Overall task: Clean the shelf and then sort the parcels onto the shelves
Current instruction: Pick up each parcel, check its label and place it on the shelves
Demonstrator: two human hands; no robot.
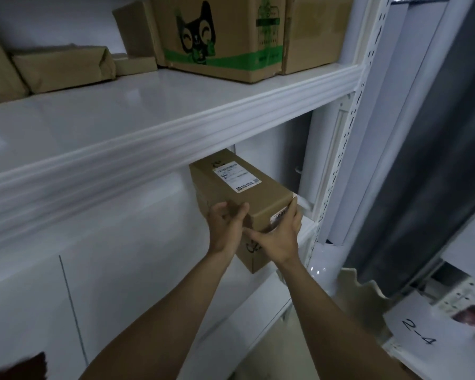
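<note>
A long brown cardboard parcel [258,198] with a white shipping label on top lies at the right end of the lower white shelf [137,242]. It seems to rest on a second brown box [251,259] beneath it. My left hand [225,229] grips the parcel's near left corner with curled fingers. My right hand [281,237] holds the near right corner, fingers up the right side and thumb stretched across the front face. The parcel's far end reaches under the upper shelf's front lip [176,133].
On the upper shelf stand a big carton with a black cat print [231,58], another carton [313,34] to its right, and several brown wrapped parcels [63,67] at the left. A perforated white upright [337,160] stands right of the parcel. A sheet marked 2-4 [420,330] lies at lower right.
</note>
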